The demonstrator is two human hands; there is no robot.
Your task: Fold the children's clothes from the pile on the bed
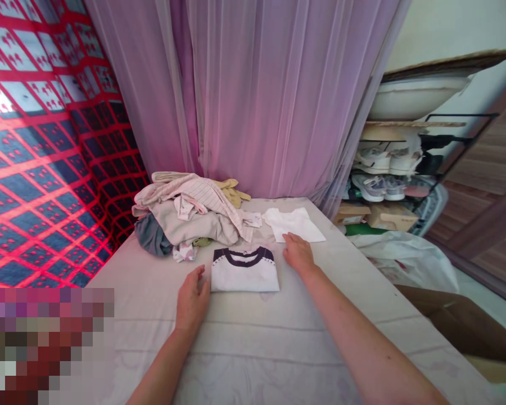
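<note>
A folded white shirt [245, 277] with a dark collar and dark shoulders lies flat between my hands. My left hand [193, 298] rests beside its left edge, fingers slightly curled and apart, holding nothing. To the right of the shirt, my right hand [298, 254] is spread low over the cloth, its fingertips at the near edge of a folded plain white garment [297, 222]. I cannot tell whether those fingertips touch it. A heap of crumpled clothes [198, 205] in pink, beige, grey and yellow sits beyond my left hand.
The pale sheet-covered surface [236, 343] ends at a purple curtain [270, 101]. A red and dark patterned cloth [46, 152] hangs on the left. At right stand a rack with shoes [377, 185], a white plastic bag [409, 256] and a brown cardboard box [468, 320].
</note>
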